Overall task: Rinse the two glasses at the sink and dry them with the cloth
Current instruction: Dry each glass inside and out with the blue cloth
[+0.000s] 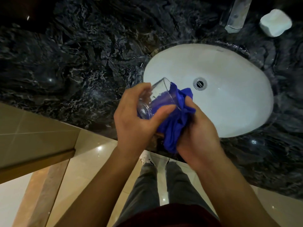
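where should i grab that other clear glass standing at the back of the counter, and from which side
Take the tall clear glass around its straight wall, above the thick base, coming from its left, sink-facing side. It stands upright on the dark marble counter, and the white rounded block sits close on its right, so that side looks tighter.

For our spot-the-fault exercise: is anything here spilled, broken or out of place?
Nothing is broken. Water droplets lie on the counter left of the sink. The second glass lies on its side near the soap.
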Demonstrator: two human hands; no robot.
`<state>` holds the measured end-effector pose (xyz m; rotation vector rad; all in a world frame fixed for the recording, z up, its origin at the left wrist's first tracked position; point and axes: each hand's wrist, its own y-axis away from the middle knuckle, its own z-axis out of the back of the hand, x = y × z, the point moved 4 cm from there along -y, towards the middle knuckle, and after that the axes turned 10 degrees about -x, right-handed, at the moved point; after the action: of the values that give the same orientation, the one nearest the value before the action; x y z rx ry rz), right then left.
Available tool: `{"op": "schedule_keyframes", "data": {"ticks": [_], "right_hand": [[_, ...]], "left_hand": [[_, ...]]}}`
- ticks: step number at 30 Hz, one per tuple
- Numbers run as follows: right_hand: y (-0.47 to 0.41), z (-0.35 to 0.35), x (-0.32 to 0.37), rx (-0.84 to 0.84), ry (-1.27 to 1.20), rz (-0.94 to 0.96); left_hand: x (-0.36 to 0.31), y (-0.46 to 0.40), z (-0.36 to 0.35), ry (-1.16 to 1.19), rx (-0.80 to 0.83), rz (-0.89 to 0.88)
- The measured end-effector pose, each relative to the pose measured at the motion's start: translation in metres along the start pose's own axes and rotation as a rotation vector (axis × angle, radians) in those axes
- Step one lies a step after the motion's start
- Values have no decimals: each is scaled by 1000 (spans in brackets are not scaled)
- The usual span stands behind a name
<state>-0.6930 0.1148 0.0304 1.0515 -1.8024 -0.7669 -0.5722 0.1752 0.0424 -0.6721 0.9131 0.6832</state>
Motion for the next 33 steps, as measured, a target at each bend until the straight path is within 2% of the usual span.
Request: {"op": "schedule_keyframes", "data": {"ticks": [4,6,8,10,13,14,15,17,18,20,22,26,27,28,33], "right_hand": [[10,5,6,-60,483,447],[17,3,19,-86,540,611],[23,0,40,-92,621,677],[29,-10,63,-94,669,656],[26,-14,95,-101,1044,697],[27,-18,105,-66,1117,772],[31,-25,109,45,1144,846],[36,-36,106,165,1352,989],[32,-36,100,151,1499,1072],[27,-45,89,4,1729,1177],[27,-53,85,13,1699,1087],[19,-43,87,384,1231,332],[18,-39,86,445,1145,192],[17,-37,84,507,1114,139],[26,-31,64,736,1008,116]], "left_hand": [[-5,-7,1,84,-7,185],[-5,-6,4,203,5,320],[-5,-4,8,308,19,393],[1,-2,10,374,32,472],[8,-2,12,493,58,589],[8,-4,12,507,65,597],[8,-7,14,494,72,573],[5,-12,17,422,100,465],[2,-14,18,360,114,391],[-3,-16,17,196,125,251],[-6,-16,17,72,93,156],[-1,-21,30,-38,107,66],[2,-23,32,-57,126,56],[4,-24,34,-66,142,41],[-3,-23,28,73,181,-1]]}}
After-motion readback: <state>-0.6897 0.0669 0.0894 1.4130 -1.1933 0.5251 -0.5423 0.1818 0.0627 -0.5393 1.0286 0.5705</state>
